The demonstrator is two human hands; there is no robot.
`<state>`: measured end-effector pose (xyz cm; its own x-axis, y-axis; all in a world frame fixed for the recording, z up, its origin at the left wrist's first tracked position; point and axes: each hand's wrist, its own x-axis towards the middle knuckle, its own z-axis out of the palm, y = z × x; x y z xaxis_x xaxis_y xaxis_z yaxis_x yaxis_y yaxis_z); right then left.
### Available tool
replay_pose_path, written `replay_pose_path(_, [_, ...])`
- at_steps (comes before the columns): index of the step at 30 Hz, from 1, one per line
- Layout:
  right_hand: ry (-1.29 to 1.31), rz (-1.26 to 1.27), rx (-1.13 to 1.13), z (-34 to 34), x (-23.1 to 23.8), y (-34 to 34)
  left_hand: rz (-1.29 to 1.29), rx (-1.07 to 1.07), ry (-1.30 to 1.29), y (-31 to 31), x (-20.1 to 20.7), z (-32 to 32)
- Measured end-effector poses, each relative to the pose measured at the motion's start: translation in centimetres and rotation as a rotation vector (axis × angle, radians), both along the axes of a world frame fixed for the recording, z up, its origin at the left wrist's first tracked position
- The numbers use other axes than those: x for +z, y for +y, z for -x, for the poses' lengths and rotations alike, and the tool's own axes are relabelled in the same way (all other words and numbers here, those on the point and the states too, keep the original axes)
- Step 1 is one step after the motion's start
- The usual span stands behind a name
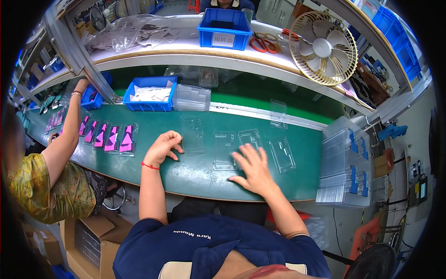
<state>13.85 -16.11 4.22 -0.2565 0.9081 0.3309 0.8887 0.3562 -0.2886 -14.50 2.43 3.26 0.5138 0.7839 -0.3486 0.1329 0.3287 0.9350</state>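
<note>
"What's on the green counter [200, 181]?"

"Clear trays [282, 155], loosely spread. The right hand [255, 173] is splayed wide over two; the left hand [161, 148] curls beside another (whether gripping, I can't tell). I'd handle them lightly by their rims."

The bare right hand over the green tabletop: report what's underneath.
A clear, rectangular plastic tray runs partly under the right hand, its far end showing. The tray's near end is covered, as is whatever lies directly beneath the palm.
</note>
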Motion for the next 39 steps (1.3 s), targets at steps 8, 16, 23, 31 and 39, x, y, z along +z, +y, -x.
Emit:
replay_pose_path(8, [-0.175, 0.121, -0.490, -6.2, -0.7, -4.0, -1.194, -0.335, 0.550, -6.8, 1.2, -6.4])
replay_pose_path(16, [-0.095, 0.005, -0.560, -1.8, -1.6, -1.4, -1.158, -0.339, 0.523, -7.8, -0.4, -6.5])
replay_pose_path(23, [-0.086, -0.024, -0.530, -2.0, -2.3, -1.5, -1.276, -0.227, 0.462, -7.8, -1.3, -5.8])
replay_pose_path(31, [0.008, 0.031, -0.602, -2.5, -2.6, -1.3, -1.375, -0.144, 0.452, -8.6, -0.8, -6.7])
replay_pose_path(39, [-0.090, -0.419, -0.705, -7.4, 6.1, -6.8, -1.374, -0.153, 0.533, -8.4, -2.0, -6.6])
